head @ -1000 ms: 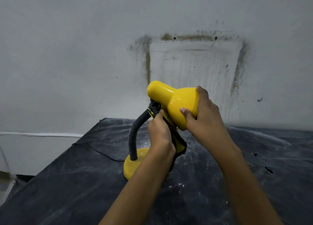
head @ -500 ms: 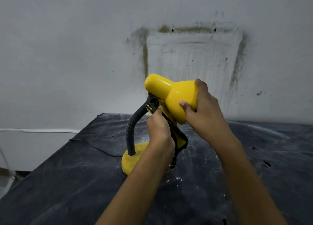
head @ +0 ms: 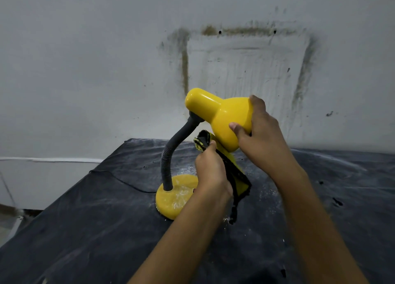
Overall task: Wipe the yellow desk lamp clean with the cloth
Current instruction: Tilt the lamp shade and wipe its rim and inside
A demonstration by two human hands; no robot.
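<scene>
The yellow desk lamp [head: 215,115] stands on a dark covered table [head: 85,230], with a grey flexible neck [head: 171,153] rising from its dusty round yellow base [head: 174,196]. My right hand [head: 260,134] grips the rim of the lamp's shade, thumb on its near side. My left hand [head: 210,169] is closed on a black and yellow cloth [head: 234,172], just below the shade and right of the neck. Part of the cloth hangs down past my wrist toward the table.
White dust specks lie on the table cover around the base. A thin black cord [head: 119,179] runs left from the base to the table's left edge. A stained white wall [head: 245,70] stands right behind the table.
My left hand with the cloth has dropped from the joint under the shade to a spot lower and right of the neck. The right hand keeps its hold on the shade.
</scene>
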